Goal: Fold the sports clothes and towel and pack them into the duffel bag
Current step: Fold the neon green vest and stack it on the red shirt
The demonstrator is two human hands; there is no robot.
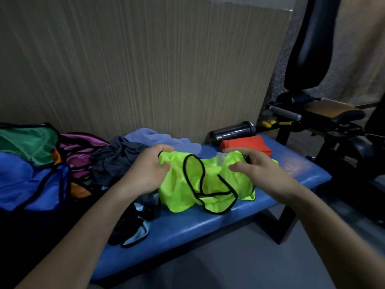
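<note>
Neon-green bib, crumpled, long axis left-right on blue bench. Left hand grips its left end; right hand grips its right end.

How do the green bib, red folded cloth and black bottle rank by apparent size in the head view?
Largest to smallest:
1. Green bib, held by the left hand and right hand
2. Red folded cloth and black bottle: look alike in size, and both lie farther back, so no ranking.
</note>
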